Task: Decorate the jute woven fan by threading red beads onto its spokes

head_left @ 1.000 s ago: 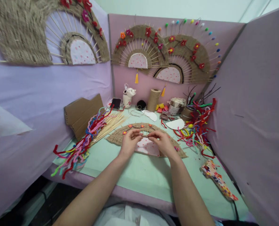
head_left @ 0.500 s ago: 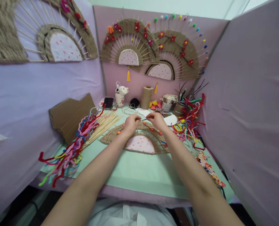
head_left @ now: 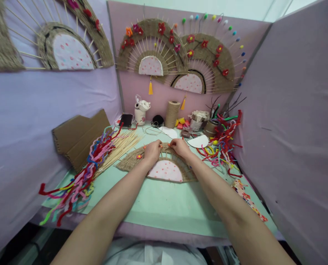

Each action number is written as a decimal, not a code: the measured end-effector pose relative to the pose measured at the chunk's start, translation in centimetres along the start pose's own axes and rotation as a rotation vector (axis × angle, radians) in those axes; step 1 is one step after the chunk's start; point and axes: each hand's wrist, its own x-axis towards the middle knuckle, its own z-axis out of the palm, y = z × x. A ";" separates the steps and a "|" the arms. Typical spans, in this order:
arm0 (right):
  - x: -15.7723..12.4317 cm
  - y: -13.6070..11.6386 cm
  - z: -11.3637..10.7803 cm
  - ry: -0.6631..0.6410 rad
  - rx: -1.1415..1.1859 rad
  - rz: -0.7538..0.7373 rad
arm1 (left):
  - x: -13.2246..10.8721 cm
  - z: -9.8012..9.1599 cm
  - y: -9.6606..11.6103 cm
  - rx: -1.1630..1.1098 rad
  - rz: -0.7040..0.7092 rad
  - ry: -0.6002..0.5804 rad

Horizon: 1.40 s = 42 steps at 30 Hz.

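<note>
A twine-woven fan [head_left: 131, 160] lies on the table before me, with small orange-red flowers on its band and a spotted white half-circle [head_left: 165, 171] at its base. My left hand [head_left: 153, 151] rests at the fan's upper edge, its fingers pinched beside a small orange flower. Just to the right, my right hand [head_left: 180, 147] is pinched at the same edge, thumb and finger close to another flower. Whatever sits between the fingertips of either hand is too small to make out. Both forearms pass over the pale green table cover, and the right one hides part of the fan.
Thin bamboo sticks [head_left: 119, 149] and a heap of pipe cleaners [head_left: 90, 162] lie left, by folded cardboard [head_left: 81, 134]. Behind stand a twine spool [head_left: 172, 115] and a white bottle [head_left: 140, 112]. More pipe cleaners [head_left: 226, 136] and a white paper half-circle [head_left: 198, 141] lie right. Finished fans [head_left: 210, 75] hang behind.
Both hands have come down slightly onto the fan's upper edge. A thin dark strip that showed between the fingertips above the fan is no longer visible. The view has shifted a little.
</note>
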 end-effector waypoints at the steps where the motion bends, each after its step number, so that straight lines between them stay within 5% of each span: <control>1: 0.1 0.1 0.2 0.003 0.005 0.004 | 0.0 0.0 -0.1 -0.011 -0.010 0.000; 10: 0.9 0.7 1.7 0.039 0.161 0.040 | -0.1 -0.5 -0.6 -0.265 -0.087 0.050; 21: 0.1 -0.5 1.1 0.052 0.382 -0.006 | 1.1 0.9 -1.6 -0.927 -0.377 0.041; 29: -0.5 -1.4 1.4 0.078 0.455 0.016 | -0.1 0.5 -0.1 -1.104 -0.327 -0.034; 42: -2.9 -2.2 1.0 0.078 0.762 -0.036 | -0.1 0.2 0.2 -1.218 -0.295 0.022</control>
